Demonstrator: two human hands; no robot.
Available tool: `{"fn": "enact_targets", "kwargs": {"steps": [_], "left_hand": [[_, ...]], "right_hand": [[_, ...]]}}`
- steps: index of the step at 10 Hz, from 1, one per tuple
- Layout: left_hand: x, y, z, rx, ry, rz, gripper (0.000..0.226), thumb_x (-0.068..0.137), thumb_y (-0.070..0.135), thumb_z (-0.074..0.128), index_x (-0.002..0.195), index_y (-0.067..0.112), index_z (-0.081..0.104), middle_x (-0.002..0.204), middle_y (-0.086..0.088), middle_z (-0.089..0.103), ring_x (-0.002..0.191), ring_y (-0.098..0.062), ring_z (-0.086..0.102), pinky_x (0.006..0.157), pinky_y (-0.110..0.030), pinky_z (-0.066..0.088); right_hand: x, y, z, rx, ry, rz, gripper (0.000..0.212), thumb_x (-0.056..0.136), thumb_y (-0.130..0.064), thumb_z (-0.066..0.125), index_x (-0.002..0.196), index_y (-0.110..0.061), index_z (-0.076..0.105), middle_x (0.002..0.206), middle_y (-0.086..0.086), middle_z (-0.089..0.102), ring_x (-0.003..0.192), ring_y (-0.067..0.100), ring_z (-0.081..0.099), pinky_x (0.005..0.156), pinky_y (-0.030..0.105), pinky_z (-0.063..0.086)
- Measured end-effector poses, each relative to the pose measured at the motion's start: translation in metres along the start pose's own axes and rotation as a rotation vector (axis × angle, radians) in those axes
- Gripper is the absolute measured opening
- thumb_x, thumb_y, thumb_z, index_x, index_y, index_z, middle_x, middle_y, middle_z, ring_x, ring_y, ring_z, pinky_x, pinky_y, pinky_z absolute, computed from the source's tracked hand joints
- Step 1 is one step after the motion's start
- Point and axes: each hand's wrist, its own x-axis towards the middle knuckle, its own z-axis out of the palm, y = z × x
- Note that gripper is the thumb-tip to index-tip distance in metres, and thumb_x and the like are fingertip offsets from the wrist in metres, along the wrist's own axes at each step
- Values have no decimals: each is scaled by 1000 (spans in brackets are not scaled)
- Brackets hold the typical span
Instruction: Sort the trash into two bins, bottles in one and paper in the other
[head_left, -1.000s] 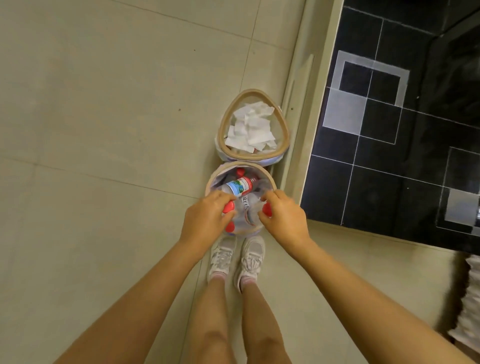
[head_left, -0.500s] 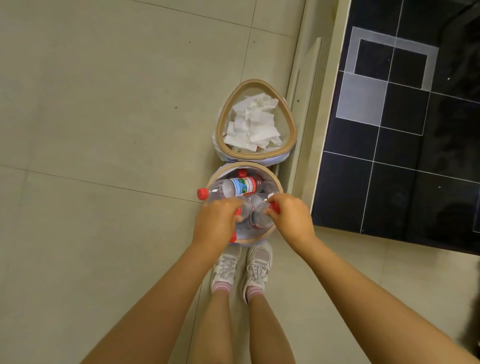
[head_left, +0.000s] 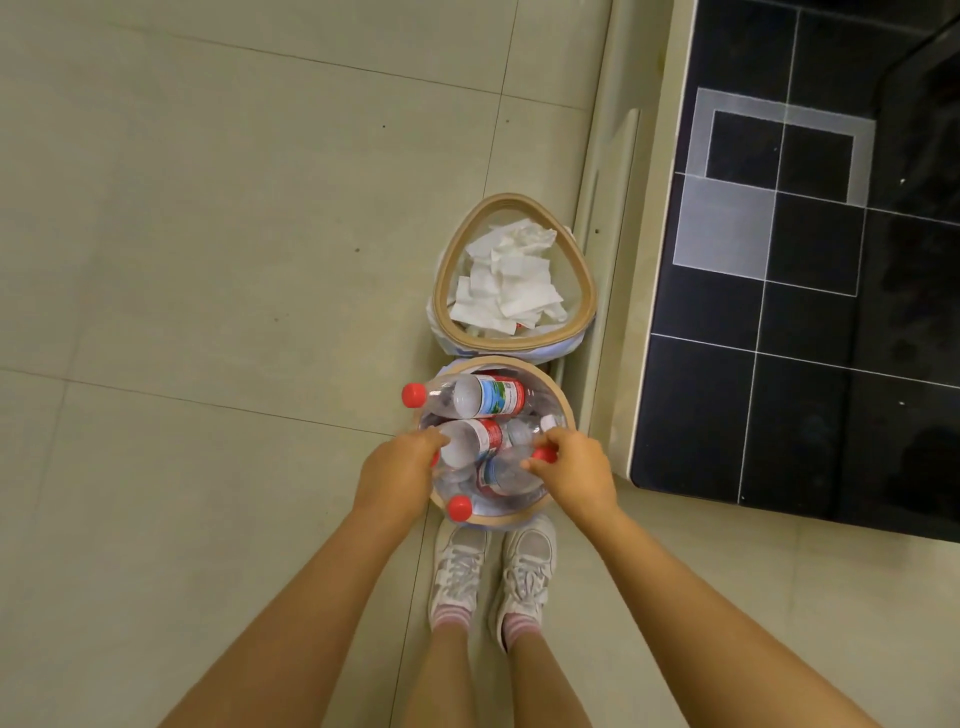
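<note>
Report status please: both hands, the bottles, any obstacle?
Left hand and right hand each grip a bottle in near bin. Paper in far bin. One bottle overhangs rim.

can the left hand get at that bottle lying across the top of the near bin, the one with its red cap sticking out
Probably yes. The top bottle lies uncovered just beyond the left hand, though that hand now grips another bottle.

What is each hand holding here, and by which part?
Left hand grips a bottle by its neck end; right hand pinches another bottle at its red cap, both over the bottle bin.
</note>
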Motion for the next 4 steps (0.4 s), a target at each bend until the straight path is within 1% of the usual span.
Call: {"fn": "enact_targets", "kwargs": {"steps": [1,2,3,4], "left_hand": [[-4,2,4,4,7,-21,42,90,21,56,131,23,53,127,-3,60,110,-27,58,85,-33,45],[-9,12,4,-14,104,21,44,84,24,64,128,20,56,127,-2,60,109,-27,58,84,-36,48],[-16,23,-3,-21,126,78,42,81,22,65,123,20,59,124,1,62,110,-24,57,86,-37,49],[-26,39,-22,-13,178,140,39,85,24,62,123,21,58,124,3,60,110,-21,56,86,-36,48]], "right_hand": [[-2,4,-8,-52,-81,0,44,80,-32,71,120,-17,60,111,6,66,99,25,61,85,35,50],[-9,1,-20,-11,-84,-32,51,83,-34,69,130,-20,53,124,5,62,109,24,59,92,38,50],[-18,-8,-32,32,-92,-67,48,86,-28,66,131,-20,52,128,6,59,111,23,57,92,36,49],[-34,-27,-43,-53,-20,-162,40,88,-30,61,127,-23,55,130,1,57,113,20,56,91,35,49]]}}
